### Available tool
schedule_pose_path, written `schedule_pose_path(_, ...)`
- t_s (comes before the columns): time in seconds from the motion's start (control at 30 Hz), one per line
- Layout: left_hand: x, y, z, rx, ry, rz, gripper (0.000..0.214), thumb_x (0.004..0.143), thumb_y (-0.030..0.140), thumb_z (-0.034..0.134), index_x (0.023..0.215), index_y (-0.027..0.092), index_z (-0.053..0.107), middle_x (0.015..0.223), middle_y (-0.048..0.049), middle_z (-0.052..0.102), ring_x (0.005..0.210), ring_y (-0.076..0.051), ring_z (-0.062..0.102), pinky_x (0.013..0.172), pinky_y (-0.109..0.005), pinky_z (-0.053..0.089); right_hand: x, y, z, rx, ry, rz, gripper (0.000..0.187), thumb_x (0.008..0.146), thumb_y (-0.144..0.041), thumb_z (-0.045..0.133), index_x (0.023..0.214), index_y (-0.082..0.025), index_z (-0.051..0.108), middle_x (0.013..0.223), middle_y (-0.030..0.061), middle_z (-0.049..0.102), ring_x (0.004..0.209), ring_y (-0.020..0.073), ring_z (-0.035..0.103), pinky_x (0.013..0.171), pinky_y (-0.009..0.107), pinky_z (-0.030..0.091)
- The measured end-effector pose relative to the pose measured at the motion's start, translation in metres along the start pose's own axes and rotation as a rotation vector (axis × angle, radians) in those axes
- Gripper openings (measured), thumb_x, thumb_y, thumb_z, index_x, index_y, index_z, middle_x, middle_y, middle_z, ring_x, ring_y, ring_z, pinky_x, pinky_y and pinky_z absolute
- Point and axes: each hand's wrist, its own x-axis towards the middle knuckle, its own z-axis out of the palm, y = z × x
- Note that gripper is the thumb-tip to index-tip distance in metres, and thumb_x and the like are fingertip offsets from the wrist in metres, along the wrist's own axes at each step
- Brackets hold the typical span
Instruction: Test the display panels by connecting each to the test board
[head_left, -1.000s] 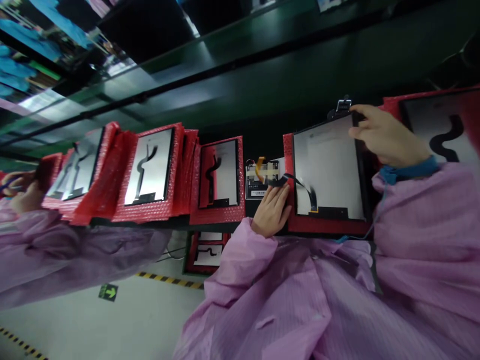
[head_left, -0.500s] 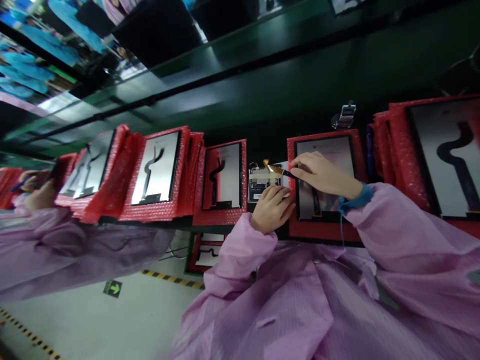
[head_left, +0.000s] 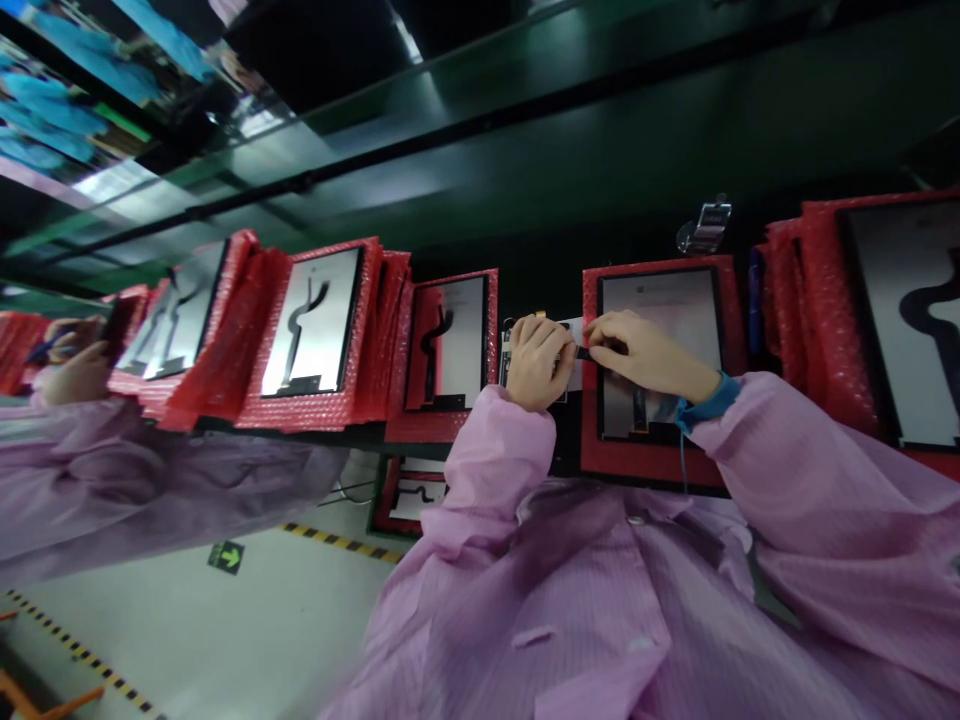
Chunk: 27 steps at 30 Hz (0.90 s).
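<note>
A display panel (head_left: pixel 671 292) lies on red bubble wrap, its grey back facing up. Its black flex cable (head_left: pixel 583 352) stretches leftwards off the panel. My right hand (head_left: pixel 649 352), wearing a blue wristband (head_left: pixel 706 402), pinches this cable between thumb and fingers. My left hand (head_left: pixel 536 362) has curled fingers and closes over the cable's left end; its fingertips are partly hidden. Beneath my left hand sits an opened device (head_left: pixel 505 350), mostly covered, with a white part (head_left: pixel 576 375) showing beside it. A small orange bit of the cable peeks out above my left knuckles.
More panels on red bubble wrap stand in a row, including one to the left (head_left: pixel 461 340) and one to the right (head_left: pixel 892 300). A blue pen (head_left: pixel 754 300) and a clear clip-like piece (head_left: pixel 709 228) lie nearby. A co-worker's hand (head_left: pixel 79 375) is at far left.
My left hand has moved up over the device and onto the cable's orange end, which was bare before. My right hand keeps its pinch on the cable. The view has shifted slightly.
</note>
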Motion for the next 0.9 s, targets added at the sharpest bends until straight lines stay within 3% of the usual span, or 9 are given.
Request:
schedule_pose_path(0.2, -0.002, 0.001, 0.004, -0.005, -0.017, 0.024, 0.027, 0.100, 0.026, 0.040, 0.079, 0.023, 0.056, 0.082, -0.0041, 0.066, 0.087, -0.022, 0.057, 0.091, -0.041, 0.043, 0.003, 0.001, 0.012, -0.051, 0.000, -0.005, 0.007, 0.082, -0.025, 0.053, 0.078, -0.021, 0.058, 0.097, 0.0086, 0.070, 0.097, 0.0257, 0.061, 0.096, 0.045, 0.045)
schedule_pose_path(0.43, -0.001, 0.000, 0.007, 0.004, 0.031, 0.051, 0.025, 0.099, 0.022, 0.042, 0.077, 0.023, 0.055, 0.079, -0.0038, 0.065, 0.085, -0.022, 0.056, 0.088, -0.040, 0.043, 0.003, 0.004, 0.013, -0.061, -0.011, -0.005, 0.009, 0.084, -0.026, 0.051, 0.079, -0.021, 0.057, 0.095, 0.0080, 0.069, 0.094, 0.0245, 0.060, 0.096, 0.043, 0.043)
schedule_pose_path(0.63, -0.002, 0.000, 0.009, 0.010, -0.029, 0.001, 0.025, 0.099, 0.023, 0.041, 0.077, 0.023, 0.054, 0.080, -0.0044, 0.065, 0.086, -0.022, 0.057, 0.090, -0.043, 0.043, 0.002, 0.011, 0.016, -0.053, -0.015, -0.007, 0.011, 0.088, -0.027, 0.052, 0.081, -0.022, 0.058, 0.099, 0.0066, 0.069, 0.099, 0.0246, 0.059, 0.099, 0.044, 0.042)
schedule_pose_path(0.77, -0.004, 0.000, 0.010, 0.018, 0.008, 0.016, 0.026, 0.099, 0.025, 0.043, 0.077, 0.023, 0.056, 0.080, -0.0034, 0.066, 0.086, -0.022, 0.058, 0.092, -0.043, 0.045, 0.003, 0.009, 0.016, -0.036, -0.015, -0.006, 0.013, 0.089, -0.029, 0.052, 0.080, -0.021, 0.058, 0.102, 0.0079, 0.070, 0.102, 0.0257, 0.060, 0.100, 0.046, 0.042)
schedule_pose_path(0.9, -0.003, -0.003, 0.006, -0.048, -0.013, -0.148, 0.028, 0.102, 0.027, 0.038, 0.084, 0.024, 0.059, 0.090, -0.0060, 0.068, 0.097, -0.023, 0.060, 0.098, -0.047, 0.047, 0.001, 0.002, -0.001, 0.060, -0.055, 0.023, 0.016, 0.089, -0.032, 0.052, 0.081, -0.021, 0.060, 0.101, 0.0083, 0.071, 0.094, 0.0239, 0.062, 0.092, 0.043, 0.048)
